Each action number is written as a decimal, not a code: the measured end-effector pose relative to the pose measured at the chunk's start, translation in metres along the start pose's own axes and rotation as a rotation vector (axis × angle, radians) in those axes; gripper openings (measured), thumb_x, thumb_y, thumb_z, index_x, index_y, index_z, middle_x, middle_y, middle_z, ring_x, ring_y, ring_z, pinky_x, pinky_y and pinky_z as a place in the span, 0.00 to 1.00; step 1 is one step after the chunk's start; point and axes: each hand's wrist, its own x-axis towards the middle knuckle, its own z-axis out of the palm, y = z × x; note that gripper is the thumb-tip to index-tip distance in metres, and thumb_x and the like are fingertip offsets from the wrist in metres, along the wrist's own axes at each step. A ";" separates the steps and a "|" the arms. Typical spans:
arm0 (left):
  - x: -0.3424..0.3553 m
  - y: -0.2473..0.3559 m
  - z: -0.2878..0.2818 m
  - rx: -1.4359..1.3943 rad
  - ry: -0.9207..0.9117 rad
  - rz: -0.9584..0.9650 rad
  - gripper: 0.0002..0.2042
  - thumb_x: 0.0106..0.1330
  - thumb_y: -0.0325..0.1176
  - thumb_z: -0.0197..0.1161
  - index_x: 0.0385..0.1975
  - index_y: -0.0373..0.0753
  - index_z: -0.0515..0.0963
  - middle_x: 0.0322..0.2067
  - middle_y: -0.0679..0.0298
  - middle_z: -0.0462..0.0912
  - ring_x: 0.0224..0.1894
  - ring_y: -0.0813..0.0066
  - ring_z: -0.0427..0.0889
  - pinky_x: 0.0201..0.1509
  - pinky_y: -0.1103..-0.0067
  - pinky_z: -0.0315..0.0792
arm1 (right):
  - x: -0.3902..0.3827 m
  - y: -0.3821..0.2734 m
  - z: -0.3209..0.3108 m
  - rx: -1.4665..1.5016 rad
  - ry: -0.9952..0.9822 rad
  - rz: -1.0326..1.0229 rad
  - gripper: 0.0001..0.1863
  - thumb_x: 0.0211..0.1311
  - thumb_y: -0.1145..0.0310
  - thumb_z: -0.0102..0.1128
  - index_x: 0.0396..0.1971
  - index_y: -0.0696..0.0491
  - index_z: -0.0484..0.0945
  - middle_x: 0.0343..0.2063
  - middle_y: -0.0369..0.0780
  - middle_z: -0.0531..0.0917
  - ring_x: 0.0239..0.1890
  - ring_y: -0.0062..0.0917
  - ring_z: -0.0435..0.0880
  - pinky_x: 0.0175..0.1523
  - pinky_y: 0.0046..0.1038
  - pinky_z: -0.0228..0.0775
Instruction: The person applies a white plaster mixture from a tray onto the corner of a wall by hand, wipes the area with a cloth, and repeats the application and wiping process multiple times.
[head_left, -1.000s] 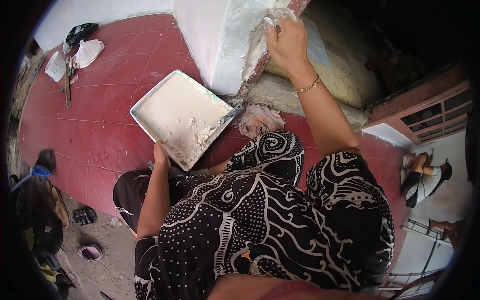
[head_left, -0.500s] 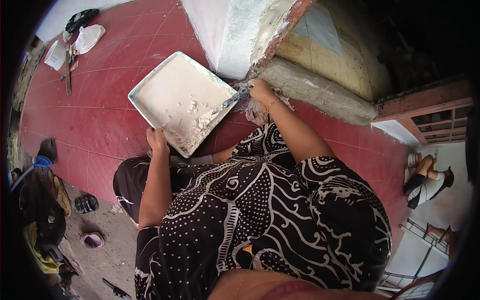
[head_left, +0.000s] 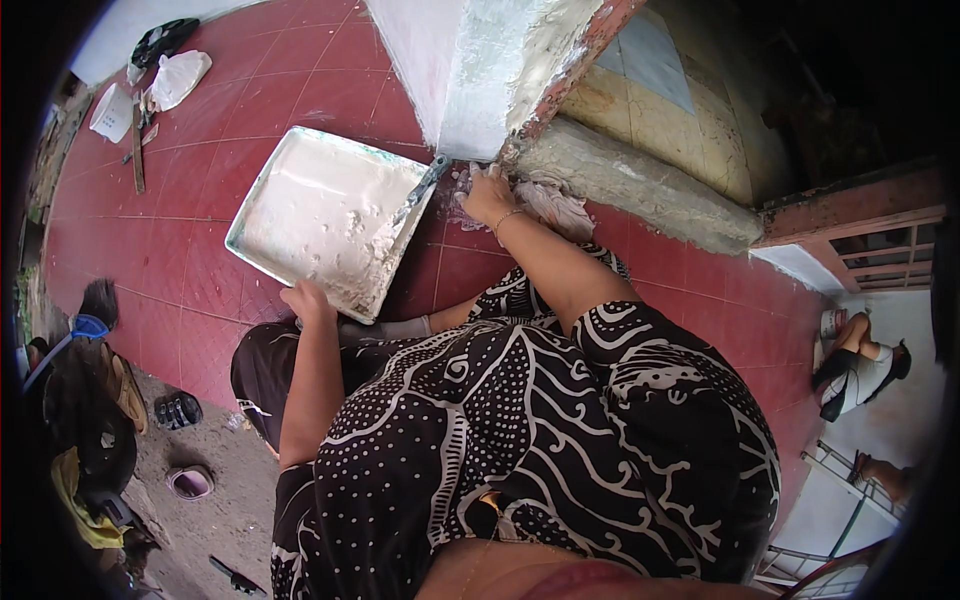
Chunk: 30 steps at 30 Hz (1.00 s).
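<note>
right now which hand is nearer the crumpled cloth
Right: the right hand is just left of the crumpled cloth; the left hand is farther away, at the near edge of the white tray.

The left arm (head_left: 314, 385) reaches straight forward, the left hand (head_left: 309, 299) at its end with fingers curled in. The right arm (head_left: 562, 265) stretches farther ahead, slanting inward, the right hand (head_left: 487, 197) low with its back up, fingers pale-smeared.
</note>
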 end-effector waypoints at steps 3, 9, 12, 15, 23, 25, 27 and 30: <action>-0.012 0.005 0.005 -0.048 -0.028 0.023 0.18 0.61 0.28 0.50 0.47 0.26 0.56 0.44 0.46 0.66 0.44 0.58 0.73 0.46 0.62 0.74 | -0.002 -0.008 0.010 -0.012 -0.011 -0.121 0.24 0.62 0.60 0.52 0.56 0.56 0.70 0.56 0.53 0.68 0.60 0.48 0.67 0.62 0.42 0.65; -0.013 0.006 0.005 -0.161 -0.068 -0.010 0.17 0.62 0.28 0.49 0.47 0.28 0.57 0.44 0.49 0.67 0.44 0.61 0.73 0.47 0.64 0.73 | -0.013 -0.013 0.015 -0.177 -0.019 -0.323 0.17 0.62 0.68 0.46 0.46 0.57 0.78 0.50 0.51 0.74 0.53 0.46 0.75 0.54 0.40 0.72; -0.007 0.004 0.004 -0.150 -0.041 -0.063 0.16 0.62 0.28 0.49 0.47 0.28 0.57 0.44 0.49 0.67 0.44 0.62 0.72 0.48 0.66 0.71 | -0.020 0.004 0.010 -0.327 -0.062 -0.348 0.13 0.61 0.70 0.50 0.34 0.59 0.83 0.48 0.49 0.76 0.49 0.45 0.78 0.49 0.40 0.76; -0.004 -0.001 0.008 -0.081 -0.008 -0.024 0.16 0.63 0.29 0.49 0.47 0.28 0.57 0.44 0.49 0.67 0.44 0.63 0.72 0.48 0.68 0.70 | -0.019 0.014 0.009 -0.254 -0.008 -0.283 0.10 0.57 0.72 0.54 0.28 0.59 0.84 0.42 0.50 0.80 0.44 0.44 0.81 0.47 0.40 0.77; -0.011 0.004 0.012 -0.077 -0.015 -0.016 0.18 0.63 0.29 0.48 0.49 0.26 0.56 0.46 0.48 0.68 0.45 0.60 0.72 0.49 0.66 0.70 | 0.010 -0.008 -0.063 0.388 0.090 -0.010 0.11 0.43 0.67 0.68 0.25 0.59 0.83 0.26 0.50 0.84 0.32 0.41 0.84 0.39 0.35 0.75; -0.015 0.010 0.013 -0.034 0.001 -0.035 0.18 0.64 0.29 0.48 0.50 0.27 0.56 0.46 0.47 0.68 0.45 0.60 0.72 0.49 0.66 0.70 | 0.007 -0.018 -0.108 0.809 0.103 -0.012 0.11 0.43 0.67 0.68 0.25 0.59 0.82 0.24 0.49 0.83 0.30 0.41 0.84 0.37 0.35 0.74; -0.021 0.015 0.014 -0.019 0.009 -0.051 0.18 0.64 0.29 0.49 0.50 0.28 0.56 0.47 0.46 0.68 0.45 0.59 0.72 0.49 0.65 0.70 | -0.001 -0.032 -0.162 0.664 0.415 -0.256 0.08 0.47 0.71 0.65 0.27 0.59 0.82 0.25 0.49 0.82 0.29 0.40 0.82 0.37 0.34 0.72; -0.025 0.017 0.014 -0.100 -0.010 -0.066 0.18 0.65 0.28 0.49 0.50 0.26 0.57 0.47 0.45 0.68 0.46 0.58 0.73 0.50 0.64 0.70 | -0.024 -0.048 -0.251 0.624 0.816 -0.464 0.08 0.50 0.73 0.63 0.31 0.59 0.82 0.27 0.49 0.82 0.32 0.38 0.82 0.38 0.33 0.71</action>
